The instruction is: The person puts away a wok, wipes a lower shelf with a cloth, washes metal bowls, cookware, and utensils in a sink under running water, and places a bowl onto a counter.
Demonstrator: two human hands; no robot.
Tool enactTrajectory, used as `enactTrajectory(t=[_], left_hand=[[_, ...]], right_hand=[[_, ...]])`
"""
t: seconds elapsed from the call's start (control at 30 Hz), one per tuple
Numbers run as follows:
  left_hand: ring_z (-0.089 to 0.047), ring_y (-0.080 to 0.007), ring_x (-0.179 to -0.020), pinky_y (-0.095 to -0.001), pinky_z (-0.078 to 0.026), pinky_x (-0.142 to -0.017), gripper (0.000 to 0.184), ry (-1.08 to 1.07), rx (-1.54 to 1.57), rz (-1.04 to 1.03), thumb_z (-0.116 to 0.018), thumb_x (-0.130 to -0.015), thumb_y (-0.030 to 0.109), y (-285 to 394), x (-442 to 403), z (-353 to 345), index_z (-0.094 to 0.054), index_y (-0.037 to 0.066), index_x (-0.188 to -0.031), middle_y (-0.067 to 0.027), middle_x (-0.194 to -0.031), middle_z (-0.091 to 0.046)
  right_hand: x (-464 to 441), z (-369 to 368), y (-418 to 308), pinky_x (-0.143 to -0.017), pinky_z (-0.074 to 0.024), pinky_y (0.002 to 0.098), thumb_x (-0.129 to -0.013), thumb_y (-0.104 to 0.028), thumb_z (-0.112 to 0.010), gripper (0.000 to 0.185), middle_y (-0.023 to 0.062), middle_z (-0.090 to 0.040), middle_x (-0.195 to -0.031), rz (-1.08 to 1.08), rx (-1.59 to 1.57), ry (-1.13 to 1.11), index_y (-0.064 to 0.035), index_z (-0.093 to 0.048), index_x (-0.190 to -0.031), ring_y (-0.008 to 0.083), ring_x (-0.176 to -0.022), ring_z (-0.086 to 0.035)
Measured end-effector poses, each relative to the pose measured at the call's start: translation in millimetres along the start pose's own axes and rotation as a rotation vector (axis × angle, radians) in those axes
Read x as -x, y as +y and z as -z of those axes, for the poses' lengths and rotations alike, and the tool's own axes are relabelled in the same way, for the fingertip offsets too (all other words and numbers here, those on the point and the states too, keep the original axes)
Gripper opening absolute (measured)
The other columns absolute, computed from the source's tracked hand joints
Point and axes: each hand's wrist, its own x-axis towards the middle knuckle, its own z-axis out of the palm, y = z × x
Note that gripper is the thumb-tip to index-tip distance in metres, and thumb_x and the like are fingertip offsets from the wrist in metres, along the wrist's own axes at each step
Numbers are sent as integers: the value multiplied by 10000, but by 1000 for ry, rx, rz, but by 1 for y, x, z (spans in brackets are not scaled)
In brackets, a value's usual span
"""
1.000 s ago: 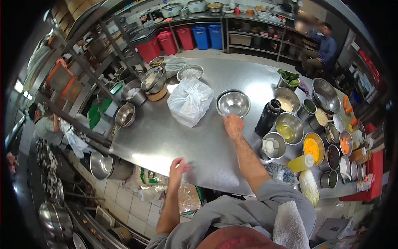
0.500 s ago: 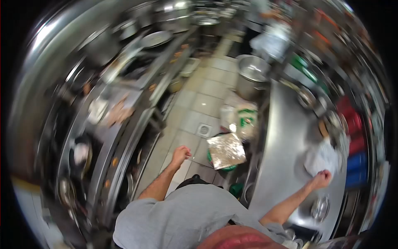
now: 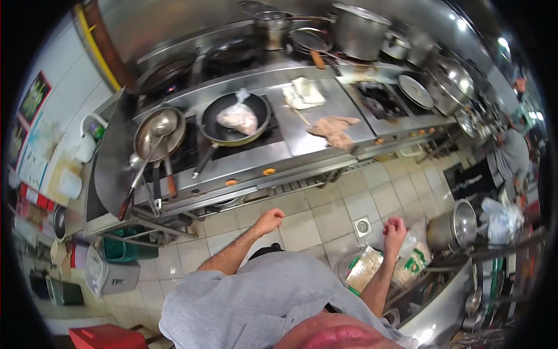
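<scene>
My left hand (image 3: 270,221) is in front of the stove's edge, its fingers loosely curled around nothing. Raised over the floor tiles, my right hand (image 3: 395,229) is also curled, with nothing visible in it. On the stove (image 3: 308,143) sits a black frying pan (image 3: 212,111) holding a knotted clear plastic bag (image 3: 238,118) with pale pinkish contents. A wok (image 3: 143,139) to its left has a ladle (image 3: 165,121) and other long-handled tools resting in it. A folded white cloth (image 3: 304,93) and a crumpled brown cloth (image 3: 335,130) lie on the steel top.
A large pot (image 3: 463,224) and a plastic sack with green print (image 3: 414,266) stand right of my right hand. A steel counter (image 3: 439,311) is at the lower right. Grey bins (image 3: 116,273) stand on the left. Another person (image 3: 512,152) is at the far right.
My view has swung left to face the stove. My right hand, earlier beside a white plastic bag over the steel counter, is now away from it over the floor.
</scene>
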Motion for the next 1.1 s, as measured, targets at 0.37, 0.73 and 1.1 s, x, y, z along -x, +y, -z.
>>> enactTrajectory(t=[0.37, 0.73, 1.1], left_hand=[[-577, -127, -720, -245, -451, -618, 166, 718, 447, 6, -544, -839, 147, -45, 76, 157, -558, 41, -965, -34, -871, -574], [-582, -148, -691, -242, -447, -573, 176, 1124, 766, 227, -557, -839, 165, -82, 114, 156, -547, 28, -948, -38, -822, -564], [-592, -277, -784, -374, -473, -586, 270, 1283, 1002, 654, -513, -781, 166, -163, 113, 76, -530, 19, -1008, -112, -880, -554]], right_hand=[[-91, -285, -27, -517, -492, 280, -826, -270, -599, 448, 133, -544, -900, -177, -74, -485, 37, -468, -1125, 177, -610, -584], [-244, -574, -124, -641, -526, 451, -815, -384, -606, 746, 225, -385, -1160, -413, -583, -663, 5, -214, -1316, 378, -864, -563], [-357, -762, -157, -764, -454, 602, -745, -380, -682, 830, 239, -113, -1389, -633, -466, -687, -95, -204, -1361, 475, -1033, -419]])
